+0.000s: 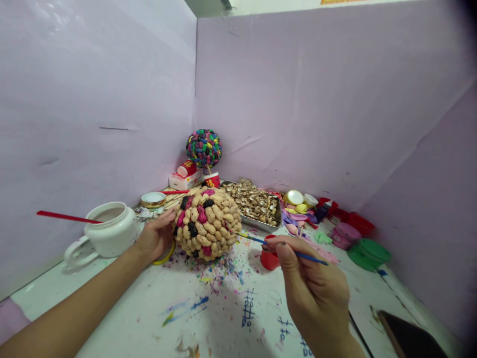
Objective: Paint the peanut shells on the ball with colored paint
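A ball covered in peanuts sits in the middle, mostly bare tan shells with several painted magenta or black. My left hand grips its left side, the fingertips partly hidden behind it. Between the thumb and fingers of my right hand is a thin blue paintbrush, its tip at the ball's right side. Just behind my right fingers stands a small red cup, partly covered by them. A yellow ring lies under my left hand, by the ball.
At left is a white mug with a red stick. Behind stand a metal tray of peanut shells and a finished multicolored ball. Balloons and a green container lie right, a phone-like dark slab front right. Lilac walls enclose the table.
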A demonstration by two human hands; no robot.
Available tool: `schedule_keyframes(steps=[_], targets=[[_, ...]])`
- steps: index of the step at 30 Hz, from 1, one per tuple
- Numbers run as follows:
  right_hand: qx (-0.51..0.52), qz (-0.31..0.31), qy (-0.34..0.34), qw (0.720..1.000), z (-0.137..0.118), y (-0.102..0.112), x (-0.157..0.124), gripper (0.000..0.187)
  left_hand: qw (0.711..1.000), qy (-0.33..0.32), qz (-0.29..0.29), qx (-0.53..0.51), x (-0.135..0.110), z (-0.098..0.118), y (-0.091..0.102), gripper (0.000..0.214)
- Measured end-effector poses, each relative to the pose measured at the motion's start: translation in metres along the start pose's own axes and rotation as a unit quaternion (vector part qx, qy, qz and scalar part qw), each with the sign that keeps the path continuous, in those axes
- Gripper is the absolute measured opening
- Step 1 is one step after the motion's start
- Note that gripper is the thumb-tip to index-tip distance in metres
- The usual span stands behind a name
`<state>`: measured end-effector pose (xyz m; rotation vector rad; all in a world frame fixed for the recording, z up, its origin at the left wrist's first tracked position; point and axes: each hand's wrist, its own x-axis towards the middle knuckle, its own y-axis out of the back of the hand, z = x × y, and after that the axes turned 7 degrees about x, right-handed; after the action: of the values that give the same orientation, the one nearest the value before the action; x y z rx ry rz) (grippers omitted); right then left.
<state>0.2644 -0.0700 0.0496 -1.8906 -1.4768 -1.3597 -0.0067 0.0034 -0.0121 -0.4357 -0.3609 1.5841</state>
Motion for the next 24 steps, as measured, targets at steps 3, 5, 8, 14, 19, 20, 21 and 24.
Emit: schedule_keyframes(steps=[3, 5, 8, 14, 19, 20, 21, 24], targets=[[0.007, 0.0, 0.01, 1.0, 0.0, -0.0004, 0.0, 0.014, 1.0, 0.0, 0.001, 0.002, 0.0008, -0.0008, 0.0016, 0.059], [0.016, 0.001, 0.016, 1.0, 0.0003, -0.0006, -0.0005, 0.014, 1.0, -0.003, 0.0, 0.003, 0.0021, -0.0015, 0.0029, 0.061], [0.025, -0.003, 0.018, 1.0, 0.0007, -0.0008, -0.0014, 0.013, 1.0, -0.003, -0.004, 0.004, 0.0038, -0.0021, 0.0039, 0.062], [0.016, -0.008, 0.026, 0.999, 0.0006, -0.0005, -0.0007, 0.013, 1.0, -0.011, -0.013, 0.011, 0.0038, -0.0024, 0.0042, 0.06], [0.001, -0.01, 0.017, 1.0, 0.0023, 0.0011, -0.0004, 0.014, 1.0, -0.009, -0.013, 0.004, 0.0043, -0.0031, 0.0051, 0.059], [0.0, -0.008, 0.014, 1.0, 0.0025, 0.0014, -0.0005, 0.014, 1.0, -0.009, -0.01, 0.003, 0.0043, -0.003, 0.0051, 0.059], [0.0, -0.006, 0.014, 1.0, 0.0024, 0.0017, -0.0005, 0.014, 1.0, -0.009, -0.007, 0.003, 0.0042, -0.0029, 0.005, 0.059], [0.005, -0.001, 0.02, 1.0, 0.0015, 0.0013, -0.0005, 0.013, 1.0, -0.005, 0.004, 0.003, 0.0035, -0.0026, 0.0045, 0.058]])
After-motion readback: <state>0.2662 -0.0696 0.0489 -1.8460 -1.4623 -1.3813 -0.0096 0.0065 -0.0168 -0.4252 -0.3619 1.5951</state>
